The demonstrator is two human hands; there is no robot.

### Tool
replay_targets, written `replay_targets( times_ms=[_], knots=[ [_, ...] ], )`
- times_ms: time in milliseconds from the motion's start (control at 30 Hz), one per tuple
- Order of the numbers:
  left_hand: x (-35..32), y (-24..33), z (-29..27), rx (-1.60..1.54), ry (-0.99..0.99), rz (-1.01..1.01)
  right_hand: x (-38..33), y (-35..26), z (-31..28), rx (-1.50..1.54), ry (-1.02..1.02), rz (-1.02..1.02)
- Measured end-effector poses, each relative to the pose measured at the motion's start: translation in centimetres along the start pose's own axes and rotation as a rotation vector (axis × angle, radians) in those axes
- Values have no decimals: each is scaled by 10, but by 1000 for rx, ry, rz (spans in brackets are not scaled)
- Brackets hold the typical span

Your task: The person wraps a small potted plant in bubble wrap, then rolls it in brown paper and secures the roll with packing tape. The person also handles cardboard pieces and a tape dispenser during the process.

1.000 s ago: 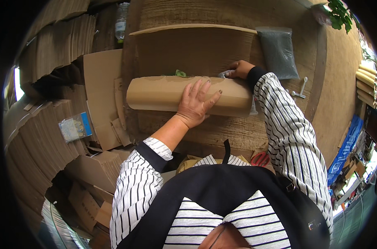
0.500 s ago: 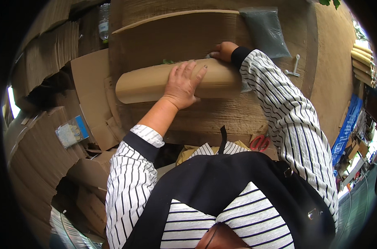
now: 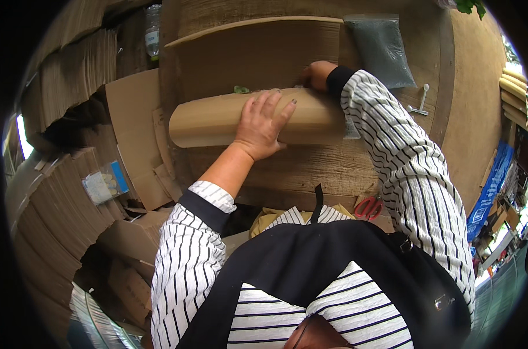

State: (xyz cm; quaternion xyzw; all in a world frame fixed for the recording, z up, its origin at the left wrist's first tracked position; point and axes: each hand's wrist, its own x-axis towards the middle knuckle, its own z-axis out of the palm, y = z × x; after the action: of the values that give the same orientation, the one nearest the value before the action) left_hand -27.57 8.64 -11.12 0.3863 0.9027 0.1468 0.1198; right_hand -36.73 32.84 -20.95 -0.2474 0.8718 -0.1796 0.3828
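Head view: the cardboard roll [image 3: 258,119] lies across the table [image 3: 310,174]. It could spring open if the left hand [image 3: 264,125] eases, since only flat, spread fingers press it. The right hand [image 3: 316,74] reaches over the far right end, fingers curled there; whether they grip I cannot tell.

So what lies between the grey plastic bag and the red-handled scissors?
In the head view, the right striped sleeve crosses between the grey plastic bag and the red-handled scissors, over the bare wooden table.
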Motion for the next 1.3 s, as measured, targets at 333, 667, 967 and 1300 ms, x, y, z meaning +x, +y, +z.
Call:
replay_targets(
  times_ms=[333,667,967,1300],
  knots=[
    [8,-3,-6,-43,-52,-5,-35,-24,-29,381,-97,-5],
    [29,-13,-15,-112,-121,22,-13,-5,-2,375,-3,17],
    [49,-29,-28,-118,-327,-40,-39,-28,-21,-29,129,-28],
    [68,-25,-35,-152,-423,-50,-7,9,-16,226,-65,254]
  ],
)
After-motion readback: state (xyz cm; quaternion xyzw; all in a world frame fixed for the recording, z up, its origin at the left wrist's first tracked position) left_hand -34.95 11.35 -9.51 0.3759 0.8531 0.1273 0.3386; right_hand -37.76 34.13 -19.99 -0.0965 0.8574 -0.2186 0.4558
